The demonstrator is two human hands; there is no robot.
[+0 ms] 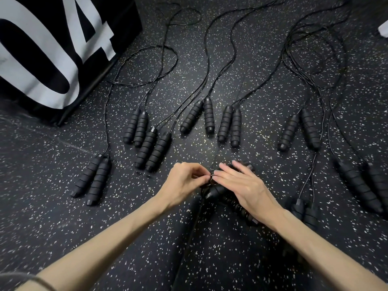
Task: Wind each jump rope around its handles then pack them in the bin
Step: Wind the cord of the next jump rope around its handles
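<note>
Pair of black ribbed foam jump-rope handles (228,199) under right hand (246,186), long axis running toward right wrist. Thin black cord (212,175) pinched by curled left hand (183,181) fingertips; right fingers nearly straight, touching the cord.

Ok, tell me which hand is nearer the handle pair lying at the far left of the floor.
Left. The left hand is just right of that handle pair, fingers pinching the cord. The right hand lies farther right, over the handles being wound.

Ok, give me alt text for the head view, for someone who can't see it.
Two bare hands work one jump rope: the left hand pinches its cord, the right hand rests on its handles. Other black ropes lie unwound on speckled flooring.
</note>
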